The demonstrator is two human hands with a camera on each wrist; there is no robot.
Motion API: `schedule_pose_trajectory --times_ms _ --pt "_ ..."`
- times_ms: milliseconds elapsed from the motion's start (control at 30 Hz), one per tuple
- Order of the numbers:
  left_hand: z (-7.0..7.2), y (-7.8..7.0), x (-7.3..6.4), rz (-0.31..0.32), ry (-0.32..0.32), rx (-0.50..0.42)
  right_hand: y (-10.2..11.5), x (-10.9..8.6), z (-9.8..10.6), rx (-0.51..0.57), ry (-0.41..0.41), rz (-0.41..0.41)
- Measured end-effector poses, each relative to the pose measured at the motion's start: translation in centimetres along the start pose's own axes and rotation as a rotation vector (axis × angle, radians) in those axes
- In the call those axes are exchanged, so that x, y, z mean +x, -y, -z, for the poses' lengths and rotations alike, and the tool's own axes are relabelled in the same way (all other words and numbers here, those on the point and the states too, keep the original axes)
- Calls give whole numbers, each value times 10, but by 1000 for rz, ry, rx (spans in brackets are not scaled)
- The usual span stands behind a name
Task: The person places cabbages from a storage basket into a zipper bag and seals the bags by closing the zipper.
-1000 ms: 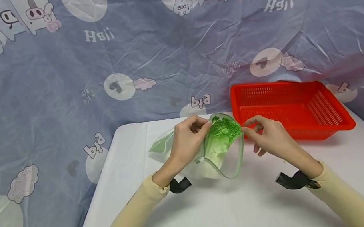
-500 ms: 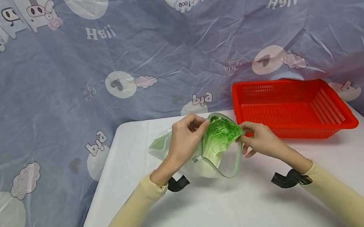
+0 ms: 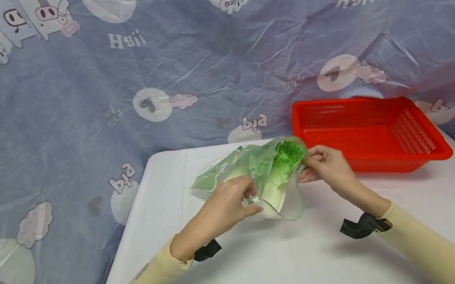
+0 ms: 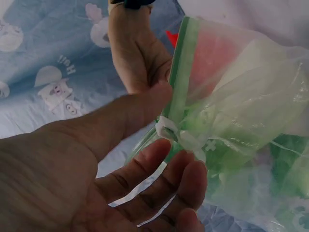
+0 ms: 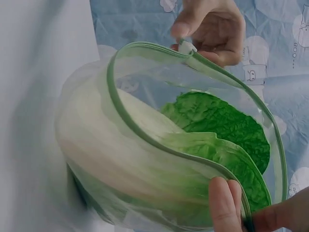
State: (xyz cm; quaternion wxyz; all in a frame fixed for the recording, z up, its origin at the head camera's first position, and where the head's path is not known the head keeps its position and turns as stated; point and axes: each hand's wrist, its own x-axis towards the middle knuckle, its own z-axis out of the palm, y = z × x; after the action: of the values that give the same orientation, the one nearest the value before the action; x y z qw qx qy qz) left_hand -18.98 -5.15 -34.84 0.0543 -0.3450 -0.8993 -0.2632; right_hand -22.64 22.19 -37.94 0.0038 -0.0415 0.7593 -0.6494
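Right hand (image 3: 327,163) pinches zip bag (image 3: 235,162) near far edge of tabletop (image 3: 295,267); left hand (image 3: 230,201), loosely parted around slider (image 4: 167,127), grips nothing. I fear napa cabbage leaves (image 5: 212,147) jamming slider.

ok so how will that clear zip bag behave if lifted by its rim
The clear zip bag would probably sag and flop, since it wrinkles loosely and its green rim bends into curves. It may feel slippery, going by its glossy highlights. Since it gapes open, the napa cabbage inside could slide out if the opening tipped downward.
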Motion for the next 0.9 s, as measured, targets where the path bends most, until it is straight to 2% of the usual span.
schedule_pose_trajectory --times_ms 100,233,400,500,600,667,900 --pt "-3 3 -1 -19 2 -19 4 -1 2 20 -21 18" --pt "0 9 1 10 -54 -36 12 -4 6 -5 -68 75" --pt "23 18 7 2 -176 -78 23 -3 14 -190 -193 193" --pt "41 24 13 -2 -256 -126 32 -1 17 -236 -245 287" --pt "56 31 19 17 -309 -164 42 2 17 -261 -258 400" --pt "63 36 23 44 -337 -188 48 4 16 -300 -256 447" --pt "76 47 32 109 -424 -300 66 6 13 -480 -234 483"
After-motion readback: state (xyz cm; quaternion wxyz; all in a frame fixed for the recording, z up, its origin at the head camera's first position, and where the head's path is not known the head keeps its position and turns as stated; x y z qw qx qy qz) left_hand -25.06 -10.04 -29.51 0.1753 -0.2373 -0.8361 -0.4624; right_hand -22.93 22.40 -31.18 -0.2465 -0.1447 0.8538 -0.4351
